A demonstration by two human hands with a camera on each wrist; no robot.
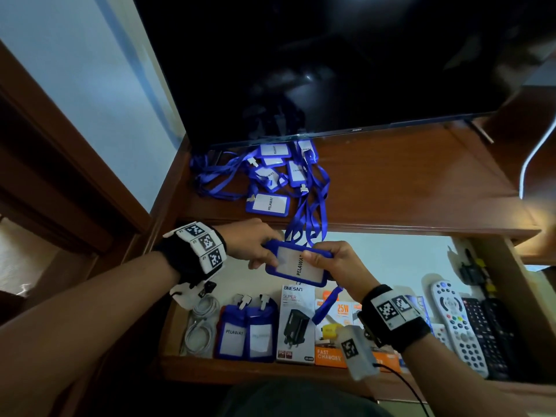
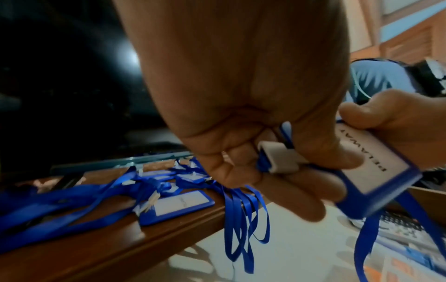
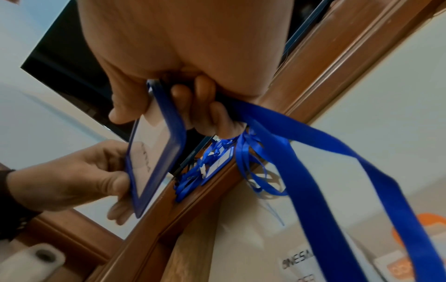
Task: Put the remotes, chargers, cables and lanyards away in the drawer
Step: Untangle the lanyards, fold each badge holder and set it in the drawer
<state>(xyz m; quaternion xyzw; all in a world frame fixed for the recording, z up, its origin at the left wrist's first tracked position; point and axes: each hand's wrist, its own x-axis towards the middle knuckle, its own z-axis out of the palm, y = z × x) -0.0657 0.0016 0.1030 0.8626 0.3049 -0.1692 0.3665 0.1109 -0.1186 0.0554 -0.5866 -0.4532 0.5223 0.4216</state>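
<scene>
Badge (image 1: 296,264) held over the open drawer (image 1: 264,368), strap (image 1: 323,307) dangling down onto the charger boxes (image 1: 296,323) — could well snag there, or drag the pile (image 1: 270,173) off the shelf (image 1: 391,188) if tangled. Left hand (image 1: 252,243) pinching the clip end, right hand (image 1: 334,260) gripping the far edge, both raised, fingers curled tight.

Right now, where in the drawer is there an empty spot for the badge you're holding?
The bare pale drawer floor behind the charger boxes is free, under the held badge and rightwards. The front row is packed: white cables, two badges, boxes, remotes. The shelf is bare right of the lanyard pile.
</scene>
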